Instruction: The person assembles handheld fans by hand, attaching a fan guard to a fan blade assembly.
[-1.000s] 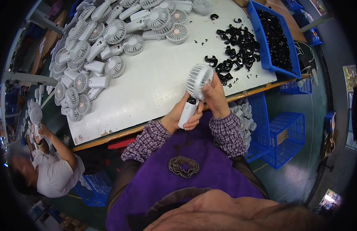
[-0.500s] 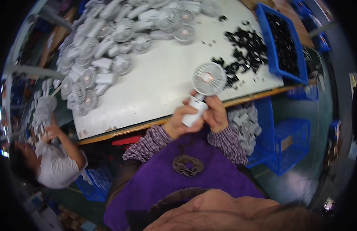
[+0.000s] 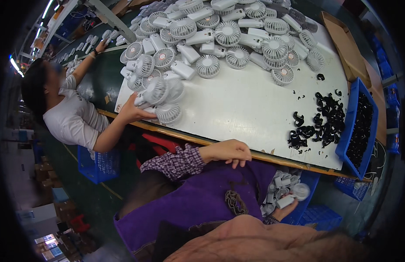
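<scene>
My right hand (image 3: pixel 281 213) grips a white, round-headed plastic handheld fan (image 3: pixel 301 191), close to similar fans (image 3: pixel 281 181) against a blue plastic crate (image 3: pixel 310 181). My left hand (image 3: pixel 228 151), empty, fingers loosely curled, hangs by the white tabletop (image 3: pixel 237 105). Beyond it is a white fan pile (image 3: pixel 228 34); leftward, a co-worker's white shirt (image 3: pixel 76 124) bears dark lettering (image 3: pixel 80 99), too small to read.

White table (image 3: pixel 237 109) bearing a heap of white handheld fans (image 3: pixel 228 33) toward its far side; scattered black curved parts (image 3: pixel 330 131) at right, beside a blue bin (image 3: pixel 347 133).
</scene>
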A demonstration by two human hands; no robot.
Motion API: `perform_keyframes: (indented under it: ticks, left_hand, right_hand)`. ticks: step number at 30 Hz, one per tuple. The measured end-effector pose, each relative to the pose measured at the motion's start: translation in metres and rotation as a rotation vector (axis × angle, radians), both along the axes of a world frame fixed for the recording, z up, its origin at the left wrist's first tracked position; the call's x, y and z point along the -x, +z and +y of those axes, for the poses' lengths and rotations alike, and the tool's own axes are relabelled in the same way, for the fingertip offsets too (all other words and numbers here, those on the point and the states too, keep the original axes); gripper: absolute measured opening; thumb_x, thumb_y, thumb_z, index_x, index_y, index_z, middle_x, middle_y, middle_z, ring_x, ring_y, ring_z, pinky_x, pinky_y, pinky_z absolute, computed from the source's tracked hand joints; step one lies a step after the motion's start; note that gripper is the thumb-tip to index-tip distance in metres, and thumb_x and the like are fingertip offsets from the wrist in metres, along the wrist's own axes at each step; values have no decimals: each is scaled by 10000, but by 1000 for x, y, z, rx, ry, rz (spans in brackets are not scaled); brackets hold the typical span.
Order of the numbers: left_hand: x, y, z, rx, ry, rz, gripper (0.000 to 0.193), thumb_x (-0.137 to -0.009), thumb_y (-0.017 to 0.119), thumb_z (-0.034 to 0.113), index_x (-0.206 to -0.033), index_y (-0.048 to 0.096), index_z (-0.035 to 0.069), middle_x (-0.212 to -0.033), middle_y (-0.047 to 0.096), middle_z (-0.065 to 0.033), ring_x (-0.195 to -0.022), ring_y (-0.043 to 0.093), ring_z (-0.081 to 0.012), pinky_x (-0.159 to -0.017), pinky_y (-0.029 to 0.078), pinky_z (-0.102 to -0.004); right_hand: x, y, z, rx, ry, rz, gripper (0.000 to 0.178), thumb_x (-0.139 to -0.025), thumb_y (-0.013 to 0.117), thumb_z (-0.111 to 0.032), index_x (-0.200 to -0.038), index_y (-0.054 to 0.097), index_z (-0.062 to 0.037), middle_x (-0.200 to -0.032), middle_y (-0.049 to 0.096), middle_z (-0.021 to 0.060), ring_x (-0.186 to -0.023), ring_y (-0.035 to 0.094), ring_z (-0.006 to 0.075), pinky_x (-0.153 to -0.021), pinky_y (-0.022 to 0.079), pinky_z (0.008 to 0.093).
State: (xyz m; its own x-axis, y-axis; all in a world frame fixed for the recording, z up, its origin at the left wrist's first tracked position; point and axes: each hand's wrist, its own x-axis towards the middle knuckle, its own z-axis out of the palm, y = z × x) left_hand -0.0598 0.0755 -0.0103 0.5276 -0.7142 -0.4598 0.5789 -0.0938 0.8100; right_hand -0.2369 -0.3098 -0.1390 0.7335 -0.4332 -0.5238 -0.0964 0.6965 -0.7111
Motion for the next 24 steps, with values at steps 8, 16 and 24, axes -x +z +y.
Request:
perform_keyframes:
  ticks: [8,16,24]
  left_hand:
    - [3,11,61,-300,183,-107,289,-891,604,306,-988,622,34,-776,660,-42,-570,594,-79,-447,403,-196]
    - [42,25,161,-608,738,-378,150,-845,652,148,-891,635,6,-649,610,-25,-532,542,-75,-484,427,-221]
    - [34,12,187,-1100,1064,-882,206,-747,684,134,-912,601,41,-776,588,-75,-669,568,-179,-611,466,-294]
  right_hand:
    - [107,-253,-111,315,98,621,509,-911,572,-175,-1372,398,-50,-1332,435,154,-1117,510,279,-835,514,387]
    - [-45,-13,5,217,181,188,284,-915,557,-185,-1105,573,25,-1013,630,140,-826,623,201,-643,498,277]
    - [-173,120,224,932,943,-457,378,-783,704,-83,-1129,575,-1,-1068,641,124,-948,626,191,-822,493,293]
